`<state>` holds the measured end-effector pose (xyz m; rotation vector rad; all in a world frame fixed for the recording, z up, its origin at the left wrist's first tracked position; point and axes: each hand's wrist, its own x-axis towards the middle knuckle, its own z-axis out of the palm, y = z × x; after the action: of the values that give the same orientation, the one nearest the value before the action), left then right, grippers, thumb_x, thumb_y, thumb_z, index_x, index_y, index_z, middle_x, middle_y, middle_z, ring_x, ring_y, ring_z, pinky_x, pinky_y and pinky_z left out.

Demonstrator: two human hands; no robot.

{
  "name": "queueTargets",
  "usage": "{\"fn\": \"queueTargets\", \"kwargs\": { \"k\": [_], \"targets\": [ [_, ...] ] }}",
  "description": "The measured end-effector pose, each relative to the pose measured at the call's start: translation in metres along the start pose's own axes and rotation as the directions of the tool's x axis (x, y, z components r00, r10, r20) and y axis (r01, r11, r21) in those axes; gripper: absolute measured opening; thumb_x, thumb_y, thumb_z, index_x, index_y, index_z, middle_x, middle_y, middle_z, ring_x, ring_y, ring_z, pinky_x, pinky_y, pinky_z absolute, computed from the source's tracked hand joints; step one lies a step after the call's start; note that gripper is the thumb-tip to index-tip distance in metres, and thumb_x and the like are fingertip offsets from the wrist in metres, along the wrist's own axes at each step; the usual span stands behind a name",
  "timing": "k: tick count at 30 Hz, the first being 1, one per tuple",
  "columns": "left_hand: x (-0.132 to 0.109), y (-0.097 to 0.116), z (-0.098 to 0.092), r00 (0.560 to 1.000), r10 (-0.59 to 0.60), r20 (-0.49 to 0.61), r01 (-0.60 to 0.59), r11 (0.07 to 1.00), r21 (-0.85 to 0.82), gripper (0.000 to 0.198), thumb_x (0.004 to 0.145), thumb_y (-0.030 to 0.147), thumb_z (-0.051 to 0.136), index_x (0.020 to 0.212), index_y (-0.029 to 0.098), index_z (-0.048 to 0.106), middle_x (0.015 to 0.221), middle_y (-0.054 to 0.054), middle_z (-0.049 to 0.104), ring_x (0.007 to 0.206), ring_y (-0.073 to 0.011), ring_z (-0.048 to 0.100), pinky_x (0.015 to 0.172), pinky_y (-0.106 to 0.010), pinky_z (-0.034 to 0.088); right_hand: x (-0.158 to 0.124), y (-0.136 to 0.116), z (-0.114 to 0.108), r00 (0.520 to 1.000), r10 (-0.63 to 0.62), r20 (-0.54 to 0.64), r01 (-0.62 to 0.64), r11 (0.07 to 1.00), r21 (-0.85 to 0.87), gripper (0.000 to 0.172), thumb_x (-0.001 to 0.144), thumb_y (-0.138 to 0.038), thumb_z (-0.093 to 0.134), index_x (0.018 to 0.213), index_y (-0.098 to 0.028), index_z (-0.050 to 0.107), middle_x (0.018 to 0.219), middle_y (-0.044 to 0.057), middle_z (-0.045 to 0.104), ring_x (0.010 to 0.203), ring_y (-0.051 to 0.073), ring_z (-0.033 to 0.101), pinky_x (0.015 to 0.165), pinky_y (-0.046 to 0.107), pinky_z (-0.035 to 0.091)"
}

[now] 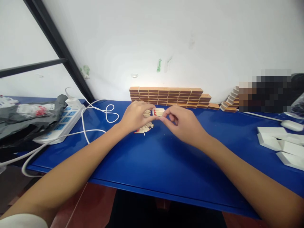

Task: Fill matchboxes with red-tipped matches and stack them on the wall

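Between my two hands is a small white matchbox tray (158,112) with red-tipped matches in it. My left hand (136,116) pinches its left end between thumb and fingers. At the right end, the thumb and forefinger of my right hand (181,123) close on the tray's edge. A heap of loose matches (145,127) lies on the blue table under and beside my left hand, which hides part of it. Just behind my hands, brown-sided matchboxes (166,95) stand stacked in rows against the wall.
A white power strip (67,122) with white cables and a grey plastic bag (30,117) are on the left. To the right lie several white trays (285,145), a white computer mouse (291,125) and a leaning stack of boxes (231,100). The blue table's (147,186) front edge is near me.
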<state>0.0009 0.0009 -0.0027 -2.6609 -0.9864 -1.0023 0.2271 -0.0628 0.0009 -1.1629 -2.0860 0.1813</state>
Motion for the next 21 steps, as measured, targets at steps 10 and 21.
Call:
{"fn": "queueTargets", "kwargs": {
  "k": [10, 21],
  "targets": [
    [0.002, -0.007, -0.002, 0.991, -0.117, -0.057, 0.121, 0.991, 0.061, 0.04, 0.094, 0.058, 0.074, 0.109, 0.022, 0.077, 0.101, -0.009, 0.08, 0.095, -0.0277, 0.074, 0.089, -0.043, 0.054, -0.004, -0.034, 0.058, 0.974, 0.093, 0.205, -0.098, 0.995, 0.01, 0.018, 0.093, -0.029, 0.069, 0.079, -0.021, 0.06, 0.085, 0.002, 0.063, 0.073, 0.017, 0.055, 0.065, 0.032, 0.032],
    [0.003, -0.007, -0.002, 0.992, -0.11, -0.057, 0.115, 0.989, 0.098, 0.046, 0.094, 0.062, 0.071, 0.113, 0.02, 0.077, 0.102, -0.01, 0.079, 0.094, -0.0281, 0.073, 0.09, -0.043, 0.053, -0.006, -0.032, 0.063, 0.958, -0.062, 0.279, 0.045, 0.997, 0.066, 0.009, 0.1, -0.019, 0.062, 0.091, -0.02, 0.062, 0.093, 0.003, 0.064, 0.075, 0.016, 0.054, 0.067, 0.03, 0.034]
  ]
}}
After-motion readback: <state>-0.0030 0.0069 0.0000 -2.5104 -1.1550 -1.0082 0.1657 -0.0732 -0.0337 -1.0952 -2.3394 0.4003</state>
